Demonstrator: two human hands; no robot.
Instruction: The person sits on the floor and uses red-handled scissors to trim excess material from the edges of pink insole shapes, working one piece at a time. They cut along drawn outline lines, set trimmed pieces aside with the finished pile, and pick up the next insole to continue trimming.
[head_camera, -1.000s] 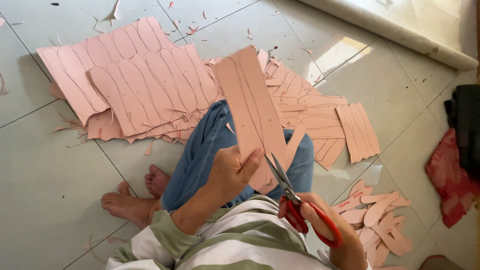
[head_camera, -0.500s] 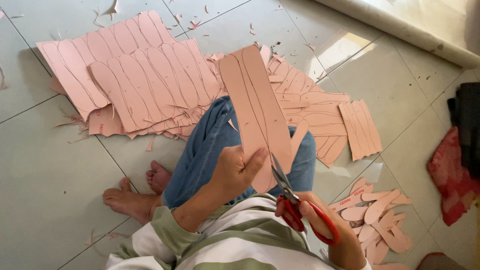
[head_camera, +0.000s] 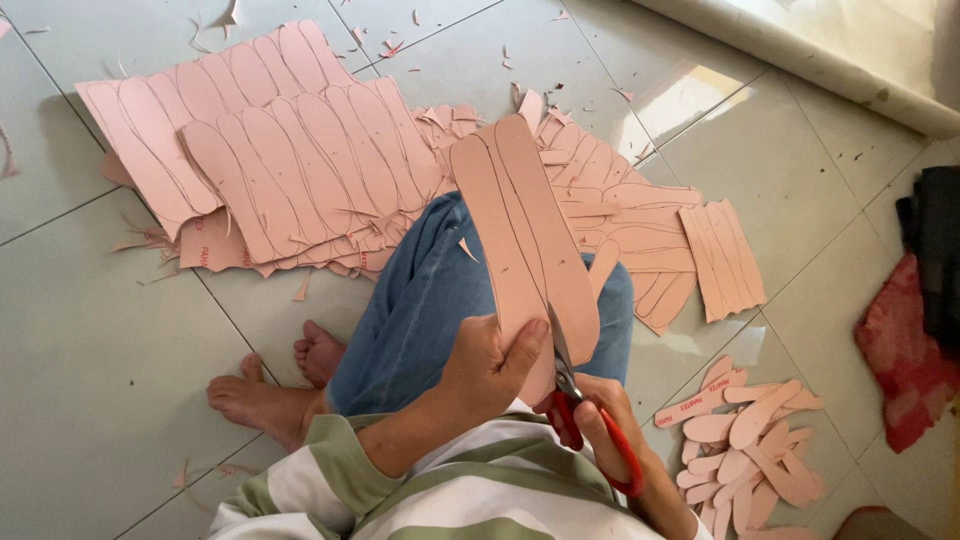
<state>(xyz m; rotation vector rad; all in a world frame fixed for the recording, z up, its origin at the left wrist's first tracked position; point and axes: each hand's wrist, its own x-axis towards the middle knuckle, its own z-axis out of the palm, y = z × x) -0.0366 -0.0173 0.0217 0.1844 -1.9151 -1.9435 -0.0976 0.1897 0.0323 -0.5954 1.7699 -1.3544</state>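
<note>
One scissors (head_camera: 590, 420), two hands, perhaps twenty cut-outs (head_camera: 745, 440).

Marked sheets (head_camera: 270, 160) are lying on the floor (head_camera: 90, 330) ahead of the knee (head_camera: 440, 290); cut pieces (head_camera: 750, 440) are lying to the right.

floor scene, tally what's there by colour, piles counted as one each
Pink: 4 – held sheet, uncut sheet stack, cut strip heap, sole-shaped pile
Red: 2 – scissors, cloth
Black: 1 – bag
Total: 7
</note>
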